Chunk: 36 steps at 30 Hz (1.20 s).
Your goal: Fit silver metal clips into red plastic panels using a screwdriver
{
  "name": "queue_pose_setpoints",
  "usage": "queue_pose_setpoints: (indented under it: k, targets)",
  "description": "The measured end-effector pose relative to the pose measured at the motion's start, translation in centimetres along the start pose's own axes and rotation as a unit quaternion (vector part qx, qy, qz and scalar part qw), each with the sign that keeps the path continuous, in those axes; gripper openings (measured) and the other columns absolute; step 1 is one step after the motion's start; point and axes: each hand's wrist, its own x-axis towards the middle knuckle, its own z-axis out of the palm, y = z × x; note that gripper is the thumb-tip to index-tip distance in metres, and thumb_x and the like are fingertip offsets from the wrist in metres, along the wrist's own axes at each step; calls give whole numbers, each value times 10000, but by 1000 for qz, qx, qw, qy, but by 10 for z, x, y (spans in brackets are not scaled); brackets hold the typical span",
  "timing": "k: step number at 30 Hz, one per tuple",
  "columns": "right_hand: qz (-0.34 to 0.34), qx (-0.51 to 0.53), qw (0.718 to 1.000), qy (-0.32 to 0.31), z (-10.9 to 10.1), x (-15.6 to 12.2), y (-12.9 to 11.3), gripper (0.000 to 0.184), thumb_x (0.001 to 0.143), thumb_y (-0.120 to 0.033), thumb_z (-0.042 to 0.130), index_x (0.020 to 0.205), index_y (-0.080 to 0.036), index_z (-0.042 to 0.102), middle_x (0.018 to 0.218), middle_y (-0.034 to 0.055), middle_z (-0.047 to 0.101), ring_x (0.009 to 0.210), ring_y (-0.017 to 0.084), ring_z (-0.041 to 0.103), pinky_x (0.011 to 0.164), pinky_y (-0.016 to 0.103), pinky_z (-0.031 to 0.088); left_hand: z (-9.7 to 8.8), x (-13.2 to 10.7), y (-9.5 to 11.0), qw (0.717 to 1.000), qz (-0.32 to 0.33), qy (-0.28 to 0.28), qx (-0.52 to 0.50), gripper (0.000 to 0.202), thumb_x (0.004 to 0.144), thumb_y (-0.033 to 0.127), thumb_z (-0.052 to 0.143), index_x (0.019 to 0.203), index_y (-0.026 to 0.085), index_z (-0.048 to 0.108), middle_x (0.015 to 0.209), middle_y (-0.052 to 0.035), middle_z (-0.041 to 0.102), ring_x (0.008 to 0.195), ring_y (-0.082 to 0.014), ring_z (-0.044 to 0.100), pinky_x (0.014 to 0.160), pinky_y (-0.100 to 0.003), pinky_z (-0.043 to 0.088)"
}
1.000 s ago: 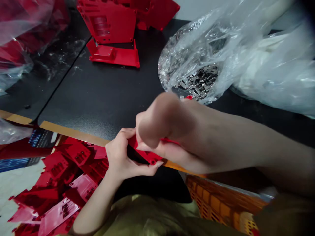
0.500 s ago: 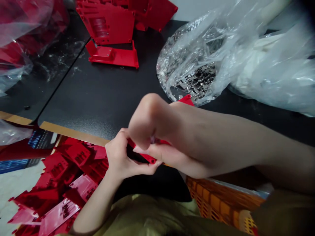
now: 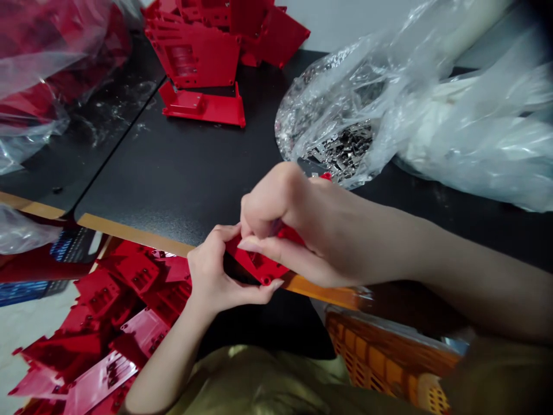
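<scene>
A red plastic panel (image 3: 264,270) is held at the table's front edge by my left hand (image 3: 209,274), its thumb and fingers gripping the near end. Over the panel, my right hand (image 3: 328,230) is closed, with curled fingers and the thumb lying along the panel's face. Whatever those fingers pinch is hidden behind the knuckles. The panel's far corner shows as a small red tip beyond my right hand. Just past it is a clear plastic bag with small shiny metal pieces (image 3: 352,144) in its mouth.
Stacked red panels (image 3: 203,55) stand at the back of the black table (image 3: 173,173), with a single red part (image 3: 207,109) before them. Bagged red parts (image 3: 56,63) lie at left. Several red panels (image 3: 108,340) are heaped below left. An orange crate (image 3: 371,357) sits below right.
My right hand has drawn back slightly to the right and its fingers have shifted, uncovering more of the red panel. My left hand keeps its hold. The view has tilted slightly.
</scene>
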Motion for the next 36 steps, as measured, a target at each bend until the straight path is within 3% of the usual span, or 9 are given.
queue_pose_setpoints:
  k: [5,8,12,15,19,25,28,31,36]
  targets:
    - [-45,58,997,27,-1,6,1,109,948,-132,495,963,-195,408,932,-28,494,765,51,573,657,156,465,-1,1,0,1000,3,-1,11,649,639,591,748,1093,190,515,858,-4,677,682,-170,679,583,-259,536]
    - [47,145,979,134,-13,2,-4,201,922,-104,538,1026,-208,400,852,-49,524,698,46,565,667,166,476,-6,1,2,1000,0,-17,14,650,684,642,703,1104,177,528,975,-70,673,843,-219,680,726,-326,554]
    - [200,193,918,283,-36,-22,-10,188,920,-83,480,1019,-232,424,516,-115,444,428,53,418,438,156,354,-17,3,8,997,-18,-24,77,469,882,634,469,921,188,609,1023,-104,651,931,-238,613,807,-368,480]
    - [321,150,907,229,-40,-50,-10,70,926,-210,522,993,-226,520,447,-99,389,342,58,320,329,179,226,-22,10,12,983,-80,-55,156,458,974,498,340,683,207,542,745,-45,601,749,-199,561,713,-330,397]
    - [413,115,892,141,-22,-81,-5,219,904,-394,565,1039,-224,601,500,-71,416,402,78,377,356,200,268,-29,24,10,969,-147,-55,192,450,995,451,304,662,217,497,555,8,496,575,-173,521,595,-284,310]
    - [461,273,823,186,5,-95,3,373,811,-562,645,841,-209,529,487,-86,495,391,52,380,364,171,284,-39,25,-5,947,-220,-23,233,271,935,395,471,743,229,566,555,11,554,544,-191,553,537,-259,271]
    - [476,323,794,197,12,-92,3,479,734,-632,683,797,-209,467,531,-81,545,354,51,404,325,176,305,-39,16,-13,948,-203,17,243,277,931,380,465,742,208,574,720,-43,605,673,-215,590,598,-289,349]
    - [479,372,762,226,17,-90,3,523,653,-601,769,761,-204,447,643,-43,627,474,72,561,436,191,473,-43,5,-20,966,-150,39,205,289,964,324,359,943,180,609,940,-99,639,884,-231,621,759,-345,453]
    - [474,424,732,245,26,-88,5,503,553,-434,881,683,-195,459,778,12,694,702,125,689,699,259,596,-59,-14,-31,993,-12,-66,98,400,886,368,488,1252,217,544,1229,-85,654,1145,-216,613,1020,-388,453]
